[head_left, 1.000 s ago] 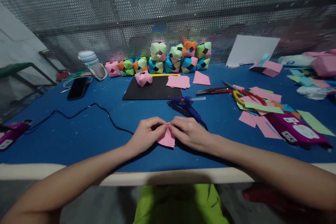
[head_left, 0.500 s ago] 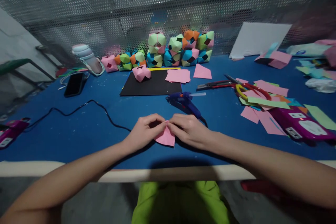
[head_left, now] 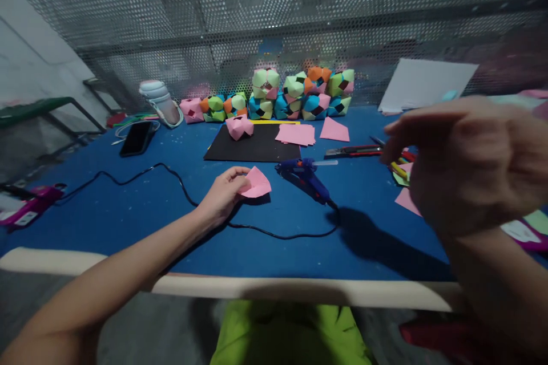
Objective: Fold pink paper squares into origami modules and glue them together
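My left hand (head_left: pixel 226 189) pinches a folded piece of pink paper (head_left: pixel 257 183) by its left side, just above the blue table. The paper has a raised, pointed top edge. My right hand (head_left: pixel 471 165) is raised close to the camera on the right, blurred, with its fingers loosely bent and apart; nothing shows in it. Between the hands lies a blue glue gun (head_left: pixel 306 174) with a clear glue stick in its back end. Its black cord (head_left: pixel 274 234) loops across the table. A utility knife (head_left: pixel 353 151) and partly hidden yellow-handled scissors (head_left: pixel 399 170) lie behind my right hand.
Several folded paper balls (head_left: pixel 286 104) stand stacked against the perforated metal panel. A black sheet (head_left: pixel 257 149) carries a pink folded piece (head_left: pixel 240 126) and pink slips (head_left: pixel 296 134). A phone (head_left: pixel 136 138), a bottle (head_left: pixel 159 101) and a purple power strip (head_left: pixel 36 205) are on the left.
My right hand has let go of the pink paper and risen to the right, close to the camera. My left hand keeps the paper, now slightly farther forward and left.
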Tool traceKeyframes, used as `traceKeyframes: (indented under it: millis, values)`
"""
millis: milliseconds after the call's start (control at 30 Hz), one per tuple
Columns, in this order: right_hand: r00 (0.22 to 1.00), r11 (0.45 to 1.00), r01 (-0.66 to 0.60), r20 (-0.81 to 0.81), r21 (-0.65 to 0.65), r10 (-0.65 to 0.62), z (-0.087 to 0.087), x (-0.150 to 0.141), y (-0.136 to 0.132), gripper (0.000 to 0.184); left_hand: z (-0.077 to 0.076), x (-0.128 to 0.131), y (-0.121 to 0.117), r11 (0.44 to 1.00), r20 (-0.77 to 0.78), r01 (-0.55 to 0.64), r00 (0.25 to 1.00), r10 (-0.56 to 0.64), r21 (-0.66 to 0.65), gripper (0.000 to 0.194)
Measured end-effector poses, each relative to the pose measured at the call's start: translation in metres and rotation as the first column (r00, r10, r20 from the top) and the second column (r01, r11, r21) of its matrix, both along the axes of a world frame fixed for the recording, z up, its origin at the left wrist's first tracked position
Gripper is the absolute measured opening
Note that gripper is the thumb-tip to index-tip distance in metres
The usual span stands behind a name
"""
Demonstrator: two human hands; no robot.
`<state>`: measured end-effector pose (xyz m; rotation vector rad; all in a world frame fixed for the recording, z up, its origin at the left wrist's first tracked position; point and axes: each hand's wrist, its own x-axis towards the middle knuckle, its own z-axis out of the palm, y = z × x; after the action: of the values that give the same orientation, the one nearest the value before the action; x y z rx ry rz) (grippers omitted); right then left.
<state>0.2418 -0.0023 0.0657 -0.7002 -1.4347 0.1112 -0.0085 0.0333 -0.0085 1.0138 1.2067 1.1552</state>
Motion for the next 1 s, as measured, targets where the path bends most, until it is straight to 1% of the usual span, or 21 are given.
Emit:
traceKeyframes:
  millis: [33, 67, 100, 133, 167, 233, 267, 300, 333, 367, 400, 433, 467, 500, 533, 600, 667, 733, 867, 933, 1000]
  values:
    - [0.991, 0.997, 0.041, -0.131, 0.061, -0.033, 0.005, 0.004, 0.006, 0.023, 0.001, 0.0, 0.001, 1.0, 0.032, -0.006, 0.999, 0.006, -0.009, 0.028]
    - [0.983, 0.998, 0.057, -0.176, 0.027, -0.052, 0.008, 0.008, 0.013, 0.023, 0.002, 0.0, 0.002, 1.0, 0.059, -0.012, 0.998, 0.013, -0.012, 0.028]
    - [0.994, 0.996, 0.007, -0.107, -0.088, -0.017, 0.011, 0.013, 0.022, 0.022, 0.002, 0.0, 0.003, 1.0, 0.079, -0.02, 0.997, 0.021, -0.015, 0.028]
    - [0.996, 0.992, -0.013, -0.089, -0.124, 0.002, 0.011, 0.017, 0.032, 0.021, 0.003, -0.001, 0.004, 0.999, 0.09, -0.026, 0.996, 0.028, -0.018, 0.027]
    - [0.998, 0.977, -0.048, -0.052, -0.208, 0.037, 0.01, 0.022, 0.043, 0.021, 0.003, -0.001, 0.005, 0.999, 0.094, -0.033, 0.995, 0.035, -0.023, 0.027]
    - [0.999, 0.932, -0.034, 0.006, -0.36, 0.039, 0.001, 0.03, 0.066, 0.022, 0.003, -0.004, 0.007, 0.998, 0.079, -0.052, 0.995, 0.054, -0.03, 0.027]
    - [0.999, 0.892, -0.011, 0.035, -0.452, 0.03, -0.006, 0.033, 0.076, 0.022, 0.003, -0.005, 0.009, 0.998, 0.065, -0.063, 0.996, 0.065, -0.029, 0.026]
    - [0.995, 0.828, 0.019, 0.089, -0.561, 0.038, -0.014, 0.036, 0.085, 0.019, 0.004, -0.007, 0.01, 0.997, 0.052, -0.074, 0.996, 0.075, -0.025, 0.026]
    - [0.98, 0.725, 0.036, 0.168, -0.687, 0.11, -0.022, 0.038, 0.091, 0.018, 0.004, -0.008, 0.012, 0.996, 0.039, -0.084, 0.996, 0.084, -0.021, 0.027]
    - [0.951, 0.624, 0.034, 0.218, -0.781, 0.221, -0.03, 0.038, 0.096, 0.015, 0.005, -0.01, 0.014, 0.996, 0.028, -0.093, 0.995, 0.093, -0.018, 0.027]
    - [0.898, 0.531, 0.01, 0.241, -0.847, 0.367, -0.037, 0.037, 0.098, 0.012, 0.006, -0.012, 0.015, 0.995, 0.018, -0.097, 0.995, 0.098, -0.016, 0.028]
    - [0.825, 0.49, -0.014, 0.266, -0.872, 0.498, -0.043, 0.035, 0.097, 0.012, 0.007, -0.013, 0.017, 0.995, 0.009, -0.102, 0.995, 0.103, -0.014, 0.029]
    - [0.716, 0.469, -0.044, 0.3, -0.882, 0.63, -0.047, 0.033, 0.095, 0.016, 0.008, -0.015, 0.019, 0.994, -0.003, -0.107, 0.994, 0.107, -0.014, 0.03]
    - [0.62, 0.471, -0.066, 0.334, -0.88, 0.71, -0.05, 0.029, 0.092, 0.02, 0.009, -0.017, 0.021, 0.994, -0.015, -0.111, 0.994, 0.111, -0.011, 0.03]
    - [0.573, 0.487, -0.06, 0.37, -0.871, 0.731, -0.051, 0.025, 0.088, 0.021, 0.01, -0.018, 0.023, 0.994, -0.027, -0.114, 0.993, 0.113, -0.007, 0.03]
    - [0.598, 0.536, 0.015, 0.437, -0.844, 0.672, -0.053, 0.015, 0.079, 0.022, 0.013, -0.021, 0.028, 0.993, -0.045, -0.114, 0.992, 0.114, -0.001, 0.03]
    - [0.611, 0.565, 0.063, 0.479, -0.823, 0.63, -0.054, 0.006, 0.074, 0.024, 0.016, -0.024, 0.032, 0.993, -0.053, -0.115, 0.992, 0.114, -0.001, 0.03]
    - [0.61, 0.567, 0.043, 0.472, -0.822, 0.637, -0.055, -0.003, 0.072, 0.022, 0.019, -0.028, 0.035, 0.993, -0.057, -0.114, 0.992, 0.113, -0.006, 0.03]
    - [0.597, 0.543, 0.024, 0.447, -0.84, 0.666, -0.059, -0.02, 0.073, 0.02, 0.024, -0.038, 0.032, 0.996, -0.092, -0.085, 0.992, 0.082, -0.023, 0.029]
    - [0.566, 0.568, -0.001, 0.468, -0.823, 0.679, -0.059, -0.033, 0.076, 0.019, 0.023, -0.045, 0.025, 0.996, -0.131, -0.075, 0.989, 0.068, -0.052, 0.026]
    - [0.518, 0.614, -0.032, 0.512, -0.789, 0.685, -0.059, -0.05, 0.08, 0.018, 0.02, -0.056, 0.016, 0.99, -0.167, -0.101, 0.982, 0.085, -0.094, 0.022]
